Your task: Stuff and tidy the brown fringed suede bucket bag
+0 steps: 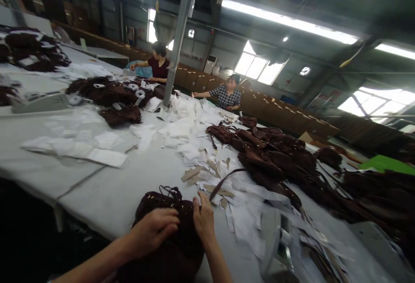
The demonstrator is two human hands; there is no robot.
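Note:
A dark brown drawstring bag (177, 257) sits at the table's near edge, with a dark cord at its top and small gold-coloured eyelets along its rim. Across the bag's left upper side lies my left hand (157, 230), fingers stretched out and together, nothing seen in its grasp. My right hand (204, 219) rests upright against the bag's right side, fingers extended. A dark strap (223, 183) runs over the table just beyond the right fingertips. The bag's lower part is in shadow.
Brown bags pile up at the right (275, 157) and far left (106, 93). White paper scraps (181, 123) litter the middle. A tape dispenser (280, 244) stands near right. A metal post (180, 36) rises from the table. Two co-workers (227, 95) are across it.

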